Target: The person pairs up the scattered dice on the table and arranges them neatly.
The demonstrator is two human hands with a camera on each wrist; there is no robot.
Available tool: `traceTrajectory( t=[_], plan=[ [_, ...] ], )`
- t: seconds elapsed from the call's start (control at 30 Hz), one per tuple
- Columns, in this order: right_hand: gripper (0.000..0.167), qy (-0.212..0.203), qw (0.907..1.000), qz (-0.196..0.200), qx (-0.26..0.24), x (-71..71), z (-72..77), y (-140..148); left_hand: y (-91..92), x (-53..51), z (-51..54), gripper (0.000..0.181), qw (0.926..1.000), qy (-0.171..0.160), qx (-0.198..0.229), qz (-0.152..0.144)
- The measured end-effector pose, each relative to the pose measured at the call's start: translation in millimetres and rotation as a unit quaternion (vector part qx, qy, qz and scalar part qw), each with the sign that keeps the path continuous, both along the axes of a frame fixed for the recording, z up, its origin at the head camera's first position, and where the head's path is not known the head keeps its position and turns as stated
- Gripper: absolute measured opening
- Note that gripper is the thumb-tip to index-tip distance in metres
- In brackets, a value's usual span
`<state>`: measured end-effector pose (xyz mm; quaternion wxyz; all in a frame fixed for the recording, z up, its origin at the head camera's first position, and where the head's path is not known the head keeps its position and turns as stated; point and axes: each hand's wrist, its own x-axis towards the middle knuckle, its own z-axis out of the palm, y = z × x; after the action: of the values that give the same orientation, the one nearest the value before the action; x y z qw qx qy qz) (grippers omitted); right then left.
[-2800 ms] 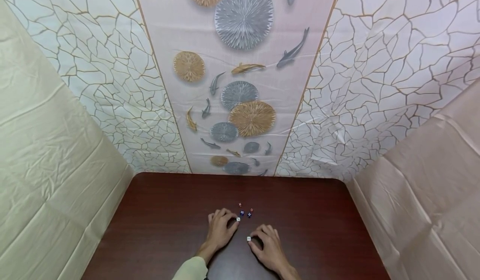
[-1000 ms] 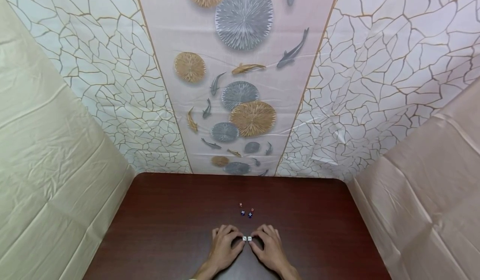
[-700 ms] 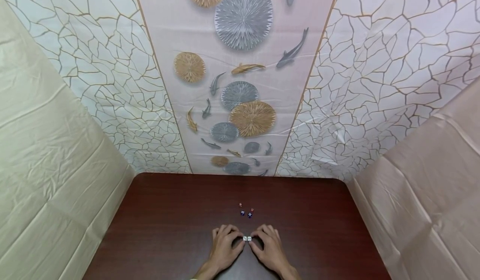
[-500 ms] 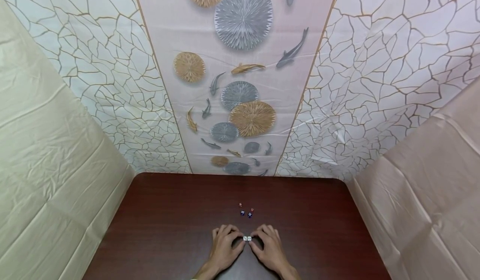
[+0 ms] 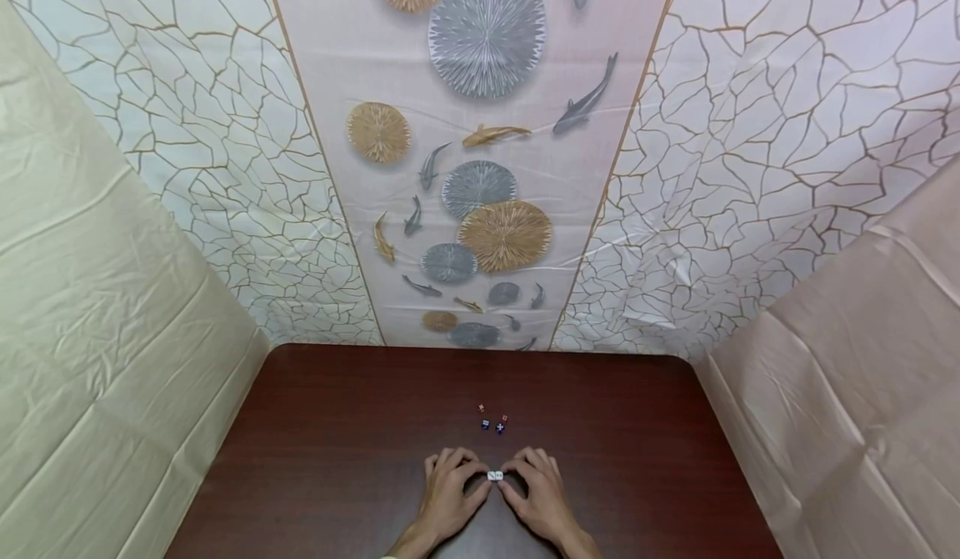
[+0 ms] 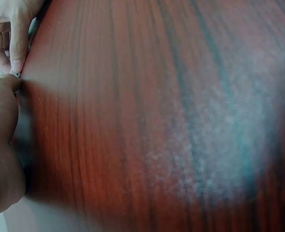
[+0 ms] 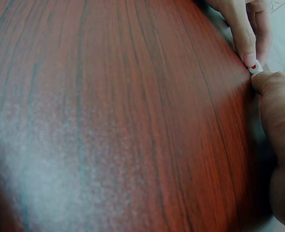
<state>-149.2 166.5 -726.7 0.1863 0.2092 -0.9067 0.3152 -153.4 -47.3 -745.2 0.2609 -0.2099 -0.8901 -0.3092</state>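
Observation:
In the head view two white dice sit side by side on the brown table (image 5: 337, 459), apparently touching. My left hand (image 5: 448, 491) pinches the left white die (image 5: 491, 476) between thumb and forefinger. From the other side, my right hand (image 5: 542, 492) pinches the right white die (image 5: 499, 476) the same way. A red pip shows on a white die (image 7: 254, 68) in the right wrist view, where both thumbs come close together. Fingers cover most of the dice in the wrist views.
Beyond the hands lie two blue dice, one left (image 5: 485, 425) and one right (image 5: 500, 428). Two small red dice, left (image 5: 482, 408) and right (image 5: 505, 418), lie slightly farther back. Patterned cloth (image 5: 480, 209) hangs behind the table, with plain cloth at both sides.
My left hand has brought its white die from beside the coloured dice towards me, next to the right one. The small gap between the white dice has closed; the right hand stays put.

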Motion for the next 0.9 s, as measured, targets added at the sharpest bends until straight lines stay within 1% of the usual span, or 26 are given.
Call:
traceTrajectory(
  t=[0.23, 0.43, 0.77, 0.9],
  plan=[
    [0.025, 0.006, 1.0000, 0.005, -0.003, 0.1, -0.6, 0.8, -0.1, 0.8, 0.8, 0.024, 1.0000, -0.005, -0.001, 0.000],
    [0.025, 0.007, 1.0000, 0.001, -0.004, 1.1, 0.0, -0.4, -0.2, 1.2, 0.6, 0.024, 1.0000, -0.004, -0.003, 0.001],
    [0.025, -0.024, 0.9997, -0.001, -0.001, 2.1, 3.9, 1.0, 0.1, 1.5, 0.5, 0.023, 1.0000, -0.004, -0.008, 0.005],
    [0.026, -0.032, 0.9994, 0.006, -0.011, 2.2, 5.7, 1.8, 0.7, 1.6, 1.4, 0.024, 0.9999, -0.002, -0.010, 0.009]
  ],
)
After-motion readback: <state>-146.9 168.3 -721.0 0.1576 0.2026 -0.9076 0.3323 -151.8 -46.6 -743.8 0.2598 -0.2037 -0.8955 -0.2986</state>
